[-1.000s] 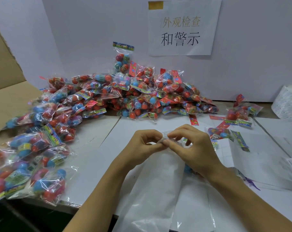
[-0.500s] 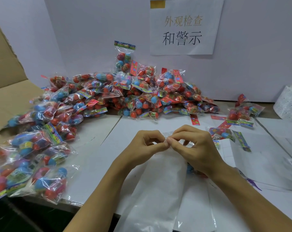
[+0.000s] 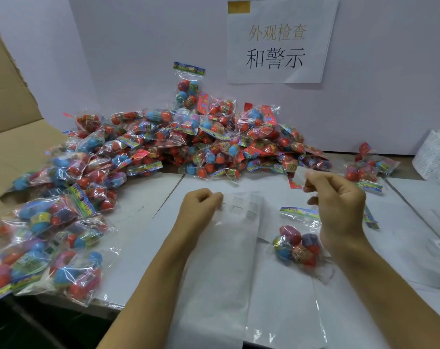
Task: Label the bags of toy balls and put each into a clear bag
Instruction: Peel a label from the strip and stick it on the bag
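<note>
You are facing a paper sign [image 3: 280, 41] on the wall reading "外观检查" above "和警示"; the label sheet's [image 3: 241, 206] print is showing too blurred.

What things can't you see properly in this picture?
Head view only:
- The small label pinched in the right hand: blurred, print unreadable.
- The label sheet held by the left hand: its print is too small and smeared to read.
- The bag of toy balls beside the right wrist: partly hidden by that hand.
- The bags at the lower left: cut off by the picture's edge.
- The white stack at far right: cut off, print too small.
</note>
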`<control>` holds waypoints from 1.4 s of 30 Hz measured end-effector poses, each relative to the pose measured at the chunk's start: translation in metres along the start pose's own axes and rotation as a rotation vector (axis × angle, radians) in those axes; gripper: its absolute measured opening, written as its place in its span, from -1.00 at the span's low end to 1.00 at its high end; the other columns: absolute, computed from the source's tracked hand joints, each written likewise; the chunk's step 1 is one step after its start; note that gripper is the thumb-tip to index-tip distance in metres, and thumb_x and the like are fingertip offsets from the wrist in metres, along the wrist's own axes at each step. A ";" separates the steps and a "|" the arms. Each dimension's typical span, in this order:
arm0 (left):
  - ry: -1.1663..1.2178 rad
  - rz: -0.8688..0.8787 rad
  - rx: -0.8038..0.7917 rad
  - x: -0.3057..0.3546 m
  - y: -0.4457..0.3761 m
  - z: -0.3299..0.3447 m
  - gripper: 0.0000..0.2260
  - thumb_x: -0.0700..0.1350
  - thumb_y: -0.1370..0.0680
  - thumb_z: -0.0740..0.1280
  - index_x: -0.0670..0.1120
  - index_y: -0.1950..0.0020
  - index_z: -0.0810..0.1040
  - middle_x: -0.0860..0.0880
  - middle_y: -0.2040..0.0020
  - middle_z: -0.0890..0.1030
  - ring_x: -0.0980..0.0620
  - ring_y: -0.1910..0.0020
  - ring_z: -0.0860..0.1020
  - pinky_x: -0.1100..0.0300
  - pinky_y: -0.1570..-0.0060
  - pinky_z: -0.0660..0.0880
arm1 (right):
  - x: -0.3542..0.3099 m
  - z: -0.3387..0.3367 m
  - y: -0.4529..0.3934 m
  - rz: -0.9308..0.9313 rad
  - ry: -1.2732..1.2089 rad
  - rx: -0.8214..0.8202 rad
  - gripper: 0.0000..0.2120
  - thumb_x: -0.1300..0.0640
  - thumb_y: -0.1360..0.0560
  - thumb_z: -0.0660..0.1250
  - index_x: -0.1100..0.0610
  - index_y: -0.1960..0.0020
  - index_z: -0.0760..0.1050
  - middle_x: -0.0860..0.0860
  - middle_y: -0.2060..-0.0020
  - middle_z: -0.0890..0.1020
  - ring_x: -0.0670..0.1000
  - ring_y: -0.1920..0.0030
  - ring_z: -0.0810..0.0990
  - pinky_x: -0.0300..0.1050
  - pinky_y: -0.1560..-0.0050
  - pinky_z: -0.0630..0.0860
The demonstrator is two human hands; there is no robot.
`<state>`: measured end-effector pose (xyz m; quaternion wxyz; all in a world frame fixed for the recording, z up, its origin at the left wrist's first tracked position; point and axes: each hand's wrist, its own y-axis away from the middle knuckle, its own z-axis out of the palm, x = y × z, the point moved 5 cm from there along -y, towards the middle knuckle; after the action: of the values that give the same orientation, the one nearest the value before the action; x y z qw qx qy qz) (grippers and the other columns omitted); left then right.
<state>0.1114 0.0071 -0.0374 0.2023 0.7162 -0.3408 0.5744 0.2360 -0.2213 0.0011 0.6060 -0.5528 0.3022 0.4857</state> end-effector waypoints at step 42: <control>0.707 -0.006 -0.678 0.022 0.034 0.051 -0.72 -0.02 -0.66 0.29 -0.15 -0.24 0.68 -0.17 -0.12 0.67 -0.13 -0.08 0.66 0.09 -0.07 0.61 | -0.001 0.037 0.030 -0.219 0.296 -0.538 -0.70 -0.14 -0.39 0.44 -0.10 -0.09 0.62 -0.21 -0.13 0.54 -0.27 -0.16 0.53 -0.39 0.08 0.55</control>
<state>0.1244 -0.0562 -0.0324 0.5293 0.3720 -0.4168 0.6385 0.2019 -0.1883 -0.0012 0.4364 -0.7870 0.1863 0.3944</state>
